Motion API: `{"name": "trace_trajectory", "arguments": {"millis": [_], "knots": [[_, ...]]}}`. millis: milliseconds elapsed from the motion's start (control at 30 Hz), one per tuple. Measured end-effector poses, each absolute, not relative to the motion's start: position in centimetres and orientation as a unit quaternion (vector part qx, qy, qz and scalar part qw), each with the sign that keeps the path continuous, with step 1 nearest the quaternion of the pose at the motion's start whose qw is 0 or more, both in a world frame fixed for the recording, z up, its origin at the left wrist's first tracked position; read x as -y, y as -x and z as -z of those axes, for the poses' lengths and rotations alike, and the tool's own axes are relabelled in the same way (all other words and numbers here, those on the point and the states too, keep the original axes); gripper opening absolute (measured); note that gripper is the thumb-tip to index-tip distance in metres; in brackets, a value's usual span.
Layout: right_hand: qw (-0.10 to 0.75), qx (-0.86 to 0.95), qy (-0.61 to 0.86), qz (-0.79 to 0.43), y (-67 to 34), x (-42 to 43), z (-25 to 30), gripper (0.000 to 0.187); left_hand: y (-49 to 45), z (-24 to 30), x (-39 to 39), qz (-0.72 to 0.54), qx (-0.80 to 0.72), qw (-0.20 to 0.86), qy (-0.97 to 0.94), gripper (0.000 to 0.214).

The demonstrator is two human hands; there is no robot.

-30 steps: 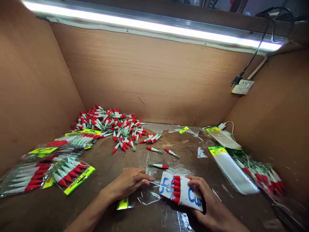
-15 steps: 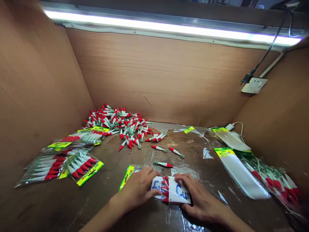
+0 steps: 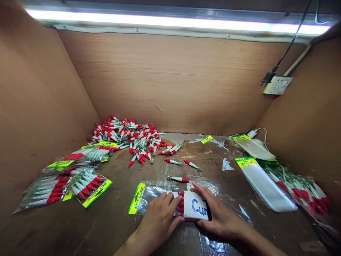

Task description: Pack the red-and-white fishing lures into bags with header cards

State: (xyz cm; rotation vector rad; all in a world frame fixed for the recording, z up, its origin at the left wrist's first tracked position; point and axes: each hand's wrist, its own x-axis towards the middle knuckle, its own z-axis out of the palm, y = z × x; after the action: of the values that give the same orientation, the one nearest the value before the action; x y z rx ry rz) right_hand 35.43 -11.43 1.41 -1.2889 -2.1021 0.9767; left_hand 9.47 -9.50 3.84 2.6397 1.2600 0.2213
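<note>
A clear plastic bag (image 3: pixel 149 195) with a yellow BCT LURE header lies flat in front of me. Red tips of squid lures (image 3: pixel 180 204) show in a row at its right end. My left hand (image 3: pixel 161 215) has curled fingers over this end of the bag, covering much of the lures. Between the thumb and fingers of my right hand (image 3: pixel 220 213) is a white block (image 3: pixel 195 206) with blue handwriting, set against the lure tips. Three loose red-and-white lures (image 3: pixel 178 179) lie just beyond.
A heap of lures (image 3: pixel 125 133) sits at the back left, with filled bags (image 3: pixel 90 185) before it. On the right are flat clear bags (image 3: pixel 269 188) and bagged lures (image 3: pixel 303 195). A plug (image 3: pixel 268 77) hangs beside a wall socket (image 3: pixel 278 85). Wooden panels enclose the bench.
My left hand has slid over the bag, uncovering its header and hiding the left written part. The white block stays in my right hand. The view has shifted slightly.
</note>
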Motion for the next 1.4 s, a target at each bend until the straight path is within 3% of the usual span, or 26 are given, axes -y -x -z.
{"name": "trace_trajectory", "arguments": {"millis": [233,400,567,733,867,1400], "knots": [[0.248,0.766,0.476,-0.354,-35.4,11.5,-1.4,0.106,-9.2,-4.0,9.2,-0.090,-0.372,0.112,-0.917,0.037],[0.250,0.773,0.473,-0.341,-35.4,11.5,-1.0,0.108,-9.4,-3.5,9.1,-0.074,-0.382,0.082,-0.917,0.014],[0.254,0.772,0.466,-0.351,-35.4,11.5,-1.2,0.107,-9.5,-3.1,9.3,-0.088,-0.406,0.084,-0.906,0.009],[0.255,0.765,0.468,-0.362,-35.4,11.6,-1.5,0.107,-9.3,-2.7,8.6,-0.132,-0.435,0.143,-0.879,0.027],[0.257,0.764,0.471,-0.357,-35.3,11.7,-1.3,0.106,-9.0,-2.1,8.1,-0.168,-0.437,0.174,-0.866,0.004],[0.217,0.831,0.453,-0.240,-33.7,12.2,-1.8,0.103,-9.6,-1.7,10.0,-0.210,-0.363,0.087,-0.904,0.015]]}}
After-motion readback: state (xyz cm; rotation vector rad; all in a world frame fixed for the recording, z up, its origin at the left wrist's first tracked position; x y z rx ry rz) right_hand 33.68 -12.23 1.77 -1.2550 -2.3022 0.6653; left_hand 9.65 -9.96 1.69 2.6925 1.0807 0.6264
